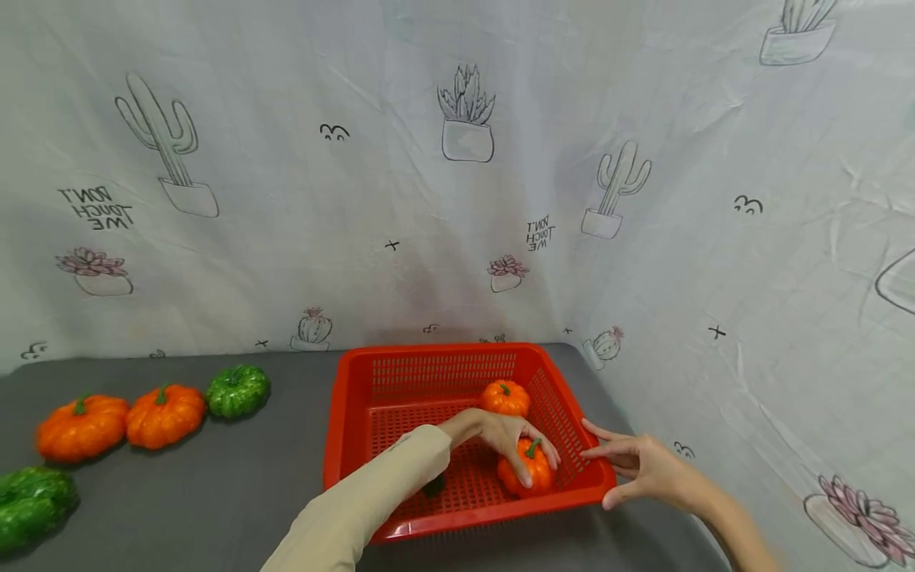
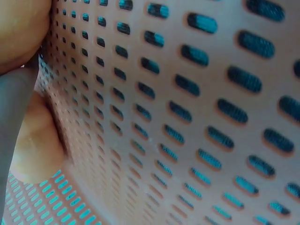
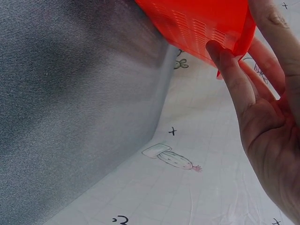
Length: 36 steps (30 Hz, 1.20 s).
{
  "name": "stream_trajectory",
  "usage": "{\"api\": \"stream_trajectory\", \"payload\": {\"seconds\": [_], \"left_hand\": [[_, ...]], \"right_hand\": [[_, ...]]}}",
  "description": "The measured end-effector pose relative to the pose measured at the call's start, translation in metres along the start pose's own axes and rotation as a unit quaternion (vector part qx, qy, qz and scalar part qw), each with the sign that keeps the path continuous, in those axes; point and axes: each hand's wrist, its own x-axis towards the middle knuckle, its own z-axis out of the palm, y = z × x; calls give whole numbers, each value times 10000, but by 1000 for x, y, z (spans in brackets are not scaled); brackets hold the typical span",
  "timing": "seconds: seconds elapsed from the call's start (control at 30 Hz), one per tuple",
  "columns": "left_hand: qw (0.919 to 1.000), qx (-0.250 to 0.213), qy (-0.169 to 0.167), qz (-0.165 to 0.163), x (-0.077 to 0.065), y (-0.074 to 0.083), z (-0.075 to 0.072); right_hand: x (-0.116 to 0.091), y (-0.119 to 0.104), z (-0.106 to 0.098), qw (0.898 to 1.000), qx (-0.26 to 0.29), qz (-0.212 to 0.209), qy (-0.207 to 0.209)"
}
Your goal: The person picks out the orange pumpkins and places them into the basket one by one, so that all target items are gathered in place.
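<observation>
Inside the red plastic basket, my left hand holds a small orange pumpkin, thumb on its near side and fingers over its far right side. A second orange pumpkin sits just behind it by the right wall. In the left wrist view, two rounded pumpkin surfaces show beside the perforated basket wall. My right hand grips the basket at its near right corner; in the right wrist view the fingertips lie against the basket's outer side. My left sleeve partly hides a dark item in the basket.
On the grey table to the left stand two orange pumpkins, a round green pumpkin and a larger green one at the frame edge. A cactus-print cloth walls the back and right.
</observation>
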Motion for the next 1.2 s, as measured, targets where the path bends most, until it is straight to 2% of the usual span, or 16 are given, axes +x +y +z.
{"api": "stream_trajectory", "payload": {"seconds": [0.2,0.4,0.47,0.6,0.73,0.87,1.2], "left_hand": [[9997,-32,136,183,0,-2,1],[9988,-316,152,338,0,-5,4],[9984,-456,50,321,0,-4,3],[9964,-654,-434,305,1,-4,-2],[9950,-497,-750,432,2,-5,-6],[9965,-327,-688,353,2,-6,-9],[9966,-436,-622,323,2,-4,-8]], "right_hand": [[0,-1,0,9999,-33,-92,-38],[-1,1,1,10000,-16,57,22],[0,2,1,10000,-6,44,25],[0,2,1,10000,-42,29,60],[0,4,1,9998,-165,15,84],[1,6,1,9999,-130,20,91],[1,5,0,9999,-121,-75,66]]}}
